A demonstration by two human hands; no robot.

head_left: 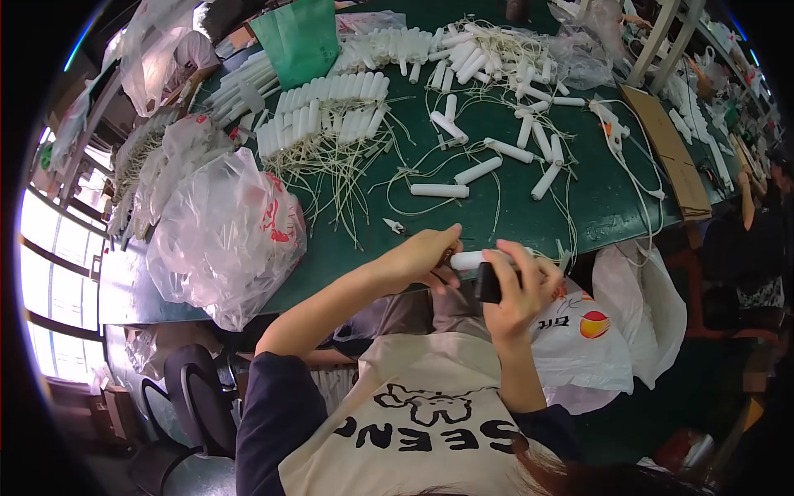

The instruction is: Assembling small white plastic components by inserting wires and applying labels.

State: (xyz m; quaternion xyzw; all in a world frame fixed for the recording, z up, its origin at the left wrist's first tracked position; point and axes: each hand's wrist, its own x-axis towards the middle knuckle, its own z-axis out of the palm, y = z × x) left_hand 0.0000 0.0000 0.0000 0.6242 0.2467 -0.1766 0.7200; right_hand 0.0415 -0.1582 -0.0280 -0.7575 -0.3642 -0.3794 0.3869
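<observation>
At the near table edge, my right hand (523, 288) is closed around a white cylinder (467, 261) held roughly level. A black block-shaped piece (488, 283) sits against the same hand's fingers, just below the cylinder. My left hand (428, 255) is bent in at the cylinder's left end, its fingers curled. Something small and dark shows between those fingers, too hidden to name. Beyond my left hand, a small white pointed piece (394, 226) lies on the green table (364, 269). Several like cylinders with thin pale wires, one being a white cylinder (440, 190), lie scattered farther off.
Rows of wired white cylinders (331, 95) are stacked at the back, beside a green bag (298, 41). A large clear plastic bag (219, 240) bulges over the left side. To the right lie a glue gun (610, 128) with its cord and a cardboard strip (668, 153). White sacks (641, 306) hang at the near right edge.
</observation>
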